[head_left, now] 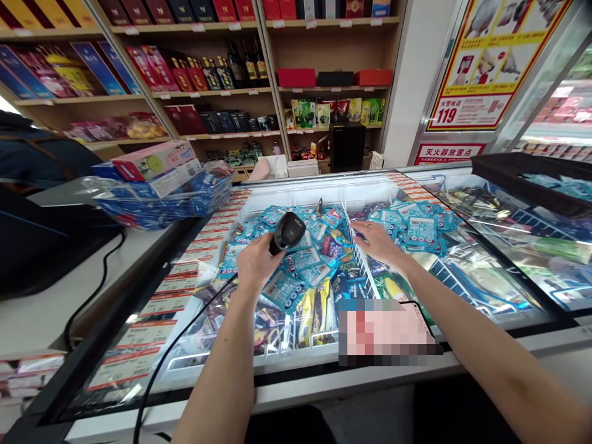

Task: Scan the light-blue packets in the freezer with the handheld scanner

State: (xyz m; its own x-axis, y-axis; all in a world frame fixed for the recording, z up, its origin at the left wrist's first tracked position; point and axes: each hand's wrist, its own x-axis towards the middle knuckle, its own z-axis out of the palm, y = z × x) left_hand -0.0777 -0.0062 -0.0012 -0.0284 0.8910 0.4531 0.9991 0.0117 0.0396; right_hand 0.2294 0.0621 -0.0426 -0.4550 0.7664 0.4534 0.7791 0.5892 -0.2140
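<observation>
My left hand (258, 264) is wrapped round a black corded barcode scanner (290, 230), its head above the freezer's left section. Beneath it lies a loose pile of light-blue packets (283, 290) among other ice-cream wrappers. My right hand (378, 242) reaches over the white wire divider (361, 262), fingers stretched out at its top edge, with nothing visible in them. Beside that hand, more light-blue packets (422, 229) lie in the section to the right. A phone (386, 333), its screen blurred out, rests near the freezer's front edge.
Boxes in clear plastic (161, 185) stand at the freezer's left. The scanner's cable (173, 339) runs down across the price labels (155, 314). A black bag-like thing (522, 176) lies on the right side. Shelves of bottles and gift boxes (198, 80) stand behind.
</observation>
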